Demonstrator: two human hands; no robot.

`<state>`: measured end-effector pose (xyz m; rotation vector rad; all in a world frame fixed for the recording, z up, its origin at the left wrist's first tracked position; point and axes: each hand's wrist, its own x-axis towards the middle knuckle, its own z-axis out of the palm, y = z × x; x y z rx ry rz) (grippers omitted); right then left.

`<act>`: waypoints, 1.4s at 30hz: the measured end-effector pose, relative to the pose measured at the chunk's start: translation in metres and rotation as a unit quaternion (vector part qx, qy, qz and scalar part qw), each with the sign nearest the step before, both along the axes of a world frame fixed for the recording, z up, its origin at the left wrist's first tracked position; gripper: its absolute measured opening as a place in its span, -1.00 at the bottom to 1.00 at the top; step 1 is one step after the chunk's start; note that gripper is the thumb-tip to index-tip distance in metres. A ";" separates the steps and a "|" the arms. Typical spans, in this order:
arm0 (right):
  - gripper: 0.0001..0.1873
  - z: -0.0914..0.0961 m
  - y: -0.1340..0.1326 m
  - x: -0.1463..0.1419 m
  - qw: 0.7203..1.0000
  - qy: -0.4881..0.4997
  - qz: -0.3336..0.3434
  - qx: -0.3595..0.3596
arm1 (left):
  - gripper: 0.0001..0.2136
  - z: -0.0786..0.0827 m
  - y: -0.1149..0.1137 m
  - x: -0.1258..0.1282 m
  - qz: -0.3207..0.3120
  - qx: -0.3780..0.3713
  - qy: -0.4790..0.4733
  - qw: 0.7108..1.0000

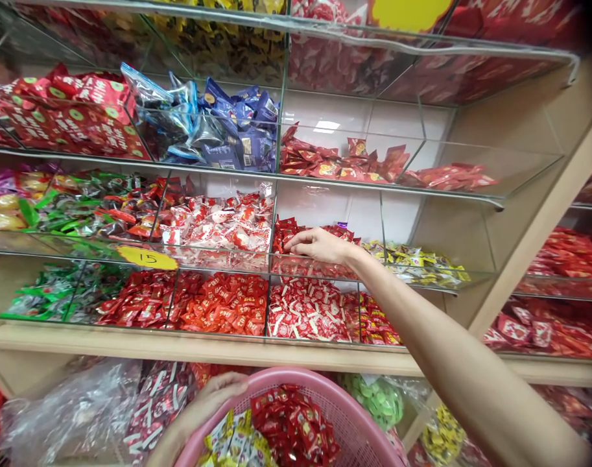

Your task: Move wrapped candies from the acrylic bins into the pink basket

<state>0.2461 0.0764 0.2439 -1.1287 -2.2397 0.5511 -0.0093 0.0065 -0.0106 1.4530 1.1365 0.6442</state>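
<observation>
My right hand (319, 245) reaches over the clear front panel of a middle-shelf compartment. Its fingers are stretched out and slightly apart, just above small red-wrapped candies (288, 230); nothing shows between them. Below, my left hand (220, 392) grips the left rim of a pink plastic basket (358, 405), its fingers lying along the edge and its thumb hidden. Inside the basket, red candy packets (298, 425) lie beside yellow-and-white ones (237, 441).
Clear dividers and front panels split the shelves into candy bins. White-and-red candies (222, 217) sit left of my right hand, yellow packets (417, 259) to its right. A wooden ledge (179, 347) runs above the basket. A yellow "15" tag (147, 258) hangs at left. Bagged goods (82, 412) lie below.
</observation>
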 end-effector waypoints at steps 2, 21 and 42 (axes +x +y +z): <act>-0.76 0.000 0.000 0.001 1.000 -0.007 0.010 0.006 | -0.62 -0.001 0.000 0.000 -0.004 0.002 -0.010 1.000; -0.65 0.000 -0.003 0.000 0.999 0.024 -0.024 -0.035 | -0.68 -0.005 -0.001 -0.003 -0.006 0.009 -0.057 0.998; -0.57 0.010 -0.015 0.001 0.992 -0.124 0.007 0.031 | -0.73 -0.017 0.005 -0.007 -0.004 0.025 -0.063 0.998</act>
